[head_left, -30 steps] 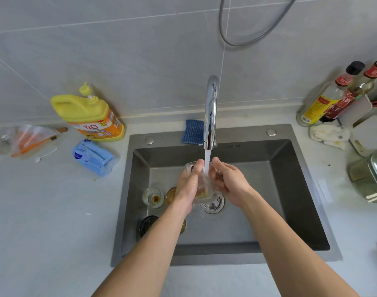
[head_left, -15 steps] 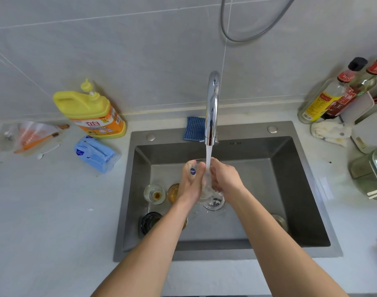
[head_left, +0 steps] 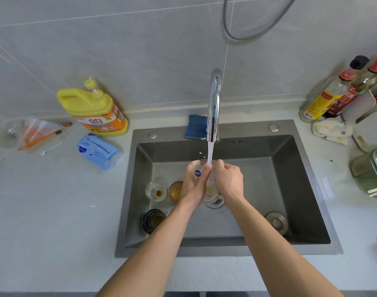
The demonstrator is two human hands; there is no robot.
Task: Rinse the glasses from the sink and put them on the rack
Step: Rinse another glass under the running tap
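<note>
Under the tap (head_left: 213, 108), our left hand (head_left: 193, 187) and right hand (head_left: 229, 181) grip one glass (head_left: 197, 168); we should turn it so water flushes the yellow dregs.

I see the left hand (head_left: 193, 185) and the right hand (head_left: 229, 181) grip one glass (head_left: 197, 168) with a blue sticker, above the sink (head_left: 290, 168). Water from the tap (head_left: 214, 103) falls into it. Left of the hands, on the sink floor, stand a small glass (head_left: 156, 190), an amber glass (head_left: 175, 190) and a dark glass (head_left: 153, 220).

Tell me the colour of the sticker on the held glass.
Dark blue sticker on the glass; the head view shows it best.
</note>
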